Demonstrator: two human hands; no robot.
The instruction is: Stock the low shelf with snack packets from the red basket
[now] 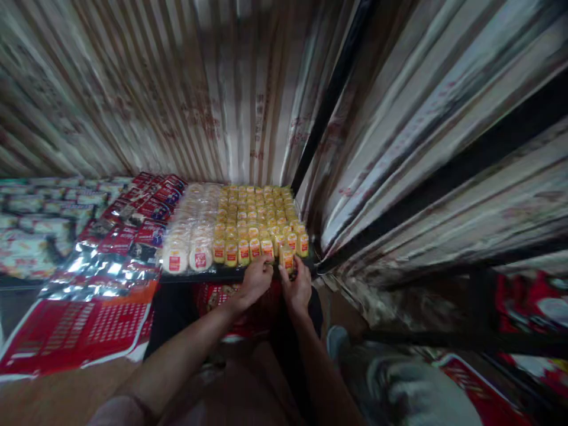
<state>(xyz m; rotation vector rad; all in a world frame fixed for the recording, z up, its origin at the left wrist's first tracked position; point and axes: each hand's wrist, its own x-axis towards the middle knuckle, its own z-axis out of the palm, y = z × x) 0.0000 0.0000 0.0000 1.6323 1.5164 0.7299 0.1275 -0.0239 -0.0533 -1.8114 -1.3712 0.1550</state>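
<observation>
Rows of small yellow wrapped packets with red labels fill a dark shelf ahead of me. My right hand is closed on one yellow packet at the shelf's front edge. My left hand rests with curled fingers against the front row of packets, just left of the right hand. Whether it grips a packet is hidden.
White round packets with red labels lie left of the yellow ones. Red and silver bags lie further left, a large red printed sheet below them. Stacked cartons rise behind and to the right. A black upright stands at the shelf's right.
</observation>
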